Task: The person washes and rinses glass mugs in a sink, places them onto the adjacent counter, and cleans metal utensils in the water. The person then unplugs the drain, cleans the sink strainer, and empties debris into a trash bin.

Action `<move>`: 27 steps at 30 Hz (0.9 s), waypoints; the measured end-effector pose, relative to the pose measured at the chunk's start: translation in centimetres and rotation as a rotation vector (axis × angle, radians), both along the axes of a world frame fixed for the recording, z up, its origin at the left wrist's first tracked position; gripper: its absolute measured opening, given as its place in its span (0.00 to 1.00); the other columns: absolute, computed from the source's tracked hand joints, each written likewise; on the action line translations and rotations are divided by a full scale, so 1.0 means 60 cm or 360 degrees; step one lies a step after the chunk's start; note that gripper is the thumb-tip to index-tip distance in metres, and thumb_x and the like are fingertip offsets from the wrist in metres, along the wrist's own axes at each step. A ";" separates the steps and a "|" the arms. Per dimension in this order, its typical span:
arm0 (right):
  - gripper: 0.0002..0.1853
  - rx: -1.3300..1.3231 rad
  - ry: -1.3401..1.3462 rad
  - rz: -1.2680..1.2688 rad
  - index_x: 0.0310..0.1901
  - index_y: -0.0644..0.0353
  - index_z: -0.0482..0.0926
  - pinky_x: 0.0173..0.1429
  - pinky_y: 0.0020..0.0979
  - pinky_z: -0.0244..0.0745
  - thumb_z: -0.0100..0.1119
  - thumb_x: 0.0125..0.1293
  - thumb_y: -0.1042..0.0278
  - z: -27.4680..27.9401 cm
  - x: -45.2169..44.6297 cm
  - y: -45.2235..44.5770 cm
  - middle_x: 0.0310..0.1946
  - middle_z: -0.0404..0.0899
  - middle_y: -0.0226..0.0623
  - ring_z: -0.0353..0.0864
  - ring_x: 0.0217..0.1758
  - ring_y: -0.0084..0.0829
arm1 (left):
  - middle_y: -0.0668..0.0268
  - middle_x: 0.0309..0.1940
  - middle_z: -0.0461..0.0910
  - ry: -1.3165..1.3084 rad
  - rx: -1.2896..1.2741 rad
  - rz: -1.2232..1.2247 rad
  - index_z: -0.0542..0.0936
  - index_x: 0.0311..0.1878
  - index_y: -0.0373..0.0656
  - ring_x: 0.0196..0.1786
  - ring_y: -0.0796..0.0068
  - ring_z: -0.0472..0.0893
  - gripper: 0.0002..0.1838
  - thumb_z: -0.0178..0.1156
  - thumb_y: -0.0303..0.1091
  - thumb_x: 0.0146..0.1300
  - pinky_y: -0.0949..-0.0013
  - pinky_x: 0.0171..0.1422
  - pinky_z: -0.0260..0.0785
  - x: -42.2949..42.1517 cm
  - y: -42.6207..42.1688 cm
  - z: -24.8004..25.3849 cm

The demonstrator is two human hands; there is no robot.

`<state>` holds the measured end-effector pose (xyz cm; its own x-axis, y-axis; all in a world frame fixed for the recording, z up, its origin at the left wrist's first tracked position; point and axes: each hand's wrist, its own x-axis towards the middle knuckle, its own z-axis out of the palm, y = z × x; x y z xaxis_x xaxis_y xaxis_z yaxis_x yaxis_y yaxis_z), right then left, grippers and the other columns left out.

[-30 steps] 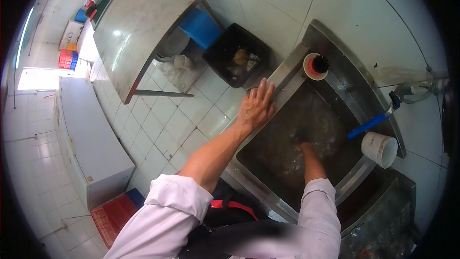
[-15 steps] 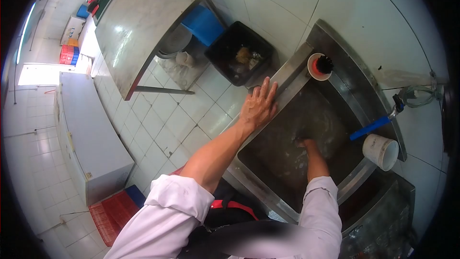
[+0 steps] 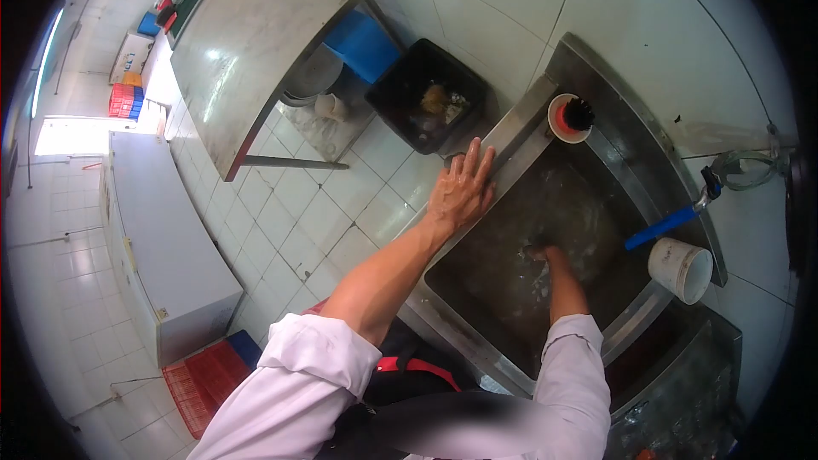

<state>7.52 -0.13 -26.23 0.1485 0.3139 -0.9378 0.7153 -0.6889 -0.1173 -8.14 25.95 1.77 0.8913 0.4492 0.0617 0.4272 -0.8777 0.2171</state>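
Note:
My left hand point(image 3: 460, 191) lies flat over the left rim of a metal sink point(image 3: 443, 311), fingers stretched out and holding nothing. Murky water point(image 3: 567, 196) fills the basin. Into it reaches my right hand point(image 3: 540, 254), mostly under the surface, so its fingers and anything in them are hidden. A cup with a black-bristled brush point(image 3: 569, 117) sits at the sink's top corner. Toward the right, a blue-handled tap point(image 3: 669, 223) extends over the basin, and a white plastic mug point(image 3: 679, 270) rests on the divider.
Left of the sink, a black tub point(image 3: 422, 132) with food scraps stands on the tiled floor. A steel table point(image 3: 264, 30) has a blue bin point(image 3: 362, 44) beneath it. Farther left are a white chest freezer point(image 3: 170, 238) and red crates point(image 3: 204, 375). A second basin point(image 3: 635, 375) adjoins the sink.
My left hand stays on the rim. The right hand remains in the water with hardly any shift, and the ripples around it have changed slightly.

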 end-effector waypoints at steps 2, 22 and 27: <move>0.36 0.0008 -0.0001 0.0001 0.71 0.55 0.68 0.76 0.44 0.63 0.60 0.62 0.52 0.001 0.003 0.001 0.73 0.66 0.47 0.67 0.74 0.46 | 0.47 0.75 0.58 0.0025 -0.0049 -0.0005 0.60 0.76 0.43 0.61 0.49 0.74 0.37 0.57 0.45 0.67 0.52 0.58 0.73 0.000 0.000 0.004; 0.35 0.0059 -0.0030 -0.0049 0.71 0.55 0.69 0.76 0.44 0.63 0.59 0.63 0.51 0.011 -0.005 -0.003 0.73 0.66 0.47 0.67 0.74 0.46 | 0.44 0.74 0.59 0.0031 -0.0067 -0.0002 0.60 0.76 0.40 0.63 0.46 0.72 0.37 0.57 0.43 0.67 0.50 0.62 0.72 0.006 -0.005 0.008; 0.35 0.0057 -0.0032 -0.0023 0.71 0.55 0.70 0.76 0.44 0.63 0.59 0.63 0.51 0.041 -0.007 0.002 0.73 0.66 0.47 0.67 0.74 0.46 | 0.44 0.74 0.58 0.0023 -0.0084 -0.0012 0.60 0.75 0.40 0.65 0.46 0.71 0.36 0.57 0.42 0.67 0.50 0.66 0.69 0.007 -0.007 0.009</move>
<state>7.08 -0.01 -23.75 0.1721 0.3451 -0.9227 0.7078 -0.6947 -0.1278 -7.73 25.56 2.32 0.8952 0.4449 0.0254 0.4243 -0.8683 0.2569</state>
